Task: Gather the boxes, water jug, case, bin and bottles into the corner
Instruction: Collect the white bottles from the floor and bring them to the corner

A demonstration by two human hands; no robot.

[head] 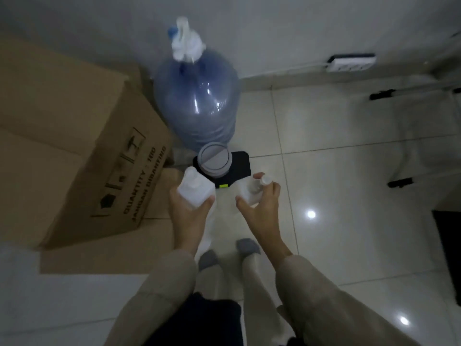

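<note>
My left hand (189, 213) grips a square white bottle (194, 187) from below. A smaller white pump bottle (252, 192) is held in my right hand (260, 208). Both bottles hang above the floor, just in front of a small grey round bin (214, 161) that stands on a black case (238, 168). Behind them a big blue water jug (199, 103) with a white pump on top stands against the wall. A large cardboard box (74, 151) fills the left side, with a flat cardboard piece (99, 258) under it.
The white wall (274, 33) runs along the back, with a power strip (351, 62) and cable at the right. Black chair or table feet (399, 182) stand at the right. Glossy tiled floor (336, 208) lies to the right. My feet in grey socks (247, 247) are below the hands.
</note>
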